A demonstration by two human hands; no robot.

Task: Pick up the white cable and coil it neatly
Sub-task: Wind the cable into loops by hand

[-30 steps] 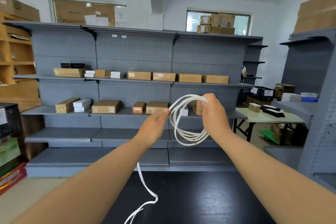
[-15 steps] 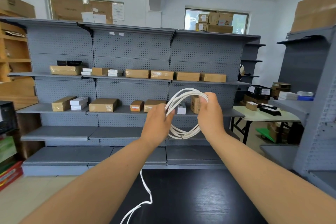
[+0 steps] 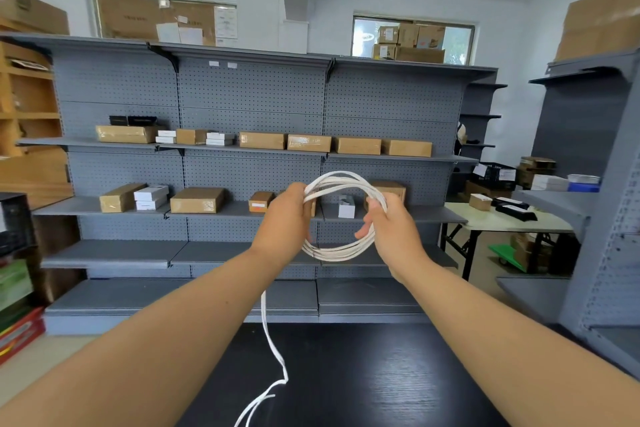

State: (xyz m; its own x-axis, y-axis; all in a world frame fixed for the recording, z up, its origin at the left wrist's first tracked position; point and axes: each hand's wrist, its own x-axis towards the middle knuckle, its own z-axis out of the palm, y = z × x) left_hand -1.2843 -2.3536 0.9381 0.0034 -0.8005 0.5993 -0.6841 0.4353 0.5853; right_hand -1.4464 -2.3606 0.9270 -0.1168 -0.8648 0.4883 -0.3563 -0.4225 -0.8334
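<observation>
The left hand [image 3: 284,218] shows only its back, so its fingers and the coil's left side are hidden, but it grips the cable [image 3: 332,255] there. The right hand [image 3: 393,232] curls round the coil's right side. The coil hangs between them at frame centre. A loose tail drops to the black table [image 3: 381,374], cut off at the bottom edge.

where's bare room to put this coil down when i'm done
The black table is bare to the right of the white cable and its trailing tail. The low grey shelf is bare too. Crowded: the two box-lined shelves above it, and the pale side table.
</observation>
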